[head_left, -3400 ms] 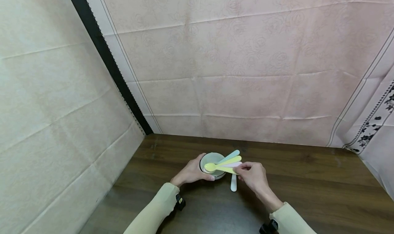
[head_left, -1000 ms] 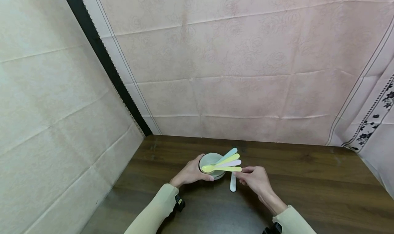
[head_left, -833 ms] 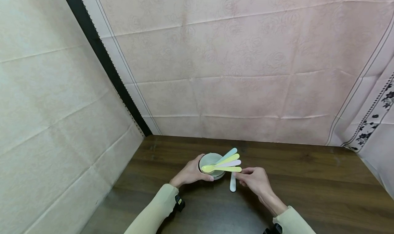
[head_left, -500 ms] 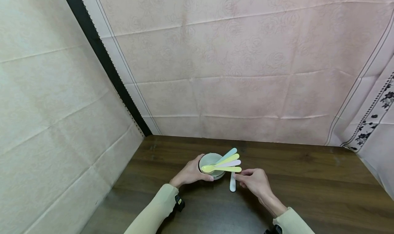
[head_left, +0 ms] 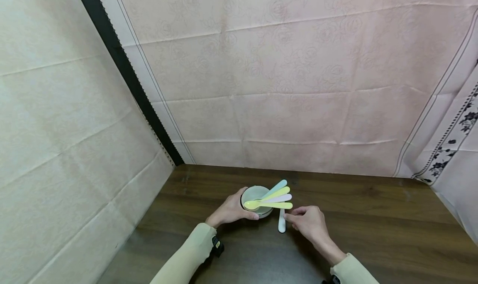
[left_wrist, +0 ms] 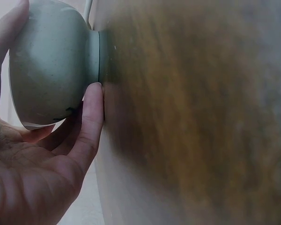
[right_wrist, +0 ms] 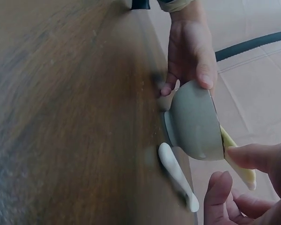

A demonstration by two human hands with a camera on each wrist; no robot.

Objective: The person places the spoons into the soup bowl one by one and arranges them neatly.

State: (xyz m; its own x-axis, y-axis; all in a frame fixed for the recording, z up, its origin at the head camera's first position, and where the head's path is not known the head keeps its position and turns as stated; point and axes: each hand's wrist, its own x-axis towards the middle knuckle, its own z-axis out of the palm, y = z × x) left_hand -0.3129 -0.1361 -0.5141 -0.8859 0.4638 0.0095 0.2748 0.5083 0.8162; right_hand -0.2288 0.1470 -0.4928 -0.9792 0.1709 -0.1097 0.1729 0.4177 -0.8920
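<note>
A pale grey-green bowl [head_left: 254, 191] stands on the table, and my left hand [head_left: 233, 209] grips its side with the fingers curled round it. In the left wrist view one finger reaches down beside the foot of the bowl [left_wrist: 49, 65]. Across the rim lie a blue spoon [head_left: 277, 187], a yellow spoon [head_left: 281, 192], a pale lilac spoon [head_left: 281, 198] and a front yellow spoon [head_left: 276, 205], handles fanned to the right. A white spoon [head_left: 281, 221] lies on the table beside the bowl. Near it my right hand [head_left: 308, 221] hovers, fingers loosely bent, holding nothing visible.
The dark wooden table [head_left: 373, 226] runs under both hands. A pale patterned cloth [head_left: 291, 89] hangs behind it, and another cloth [head_left: 67, 151] hangs at the left, with a black strip [head_left: 127, 68] between them.
Earlier my right hand pinched the front yellow spoon's handle; it has let go and moved slightly down towards the white spoon. That yellow spoon now rests on the bowl. My left hand stays on the bowl.
</note>
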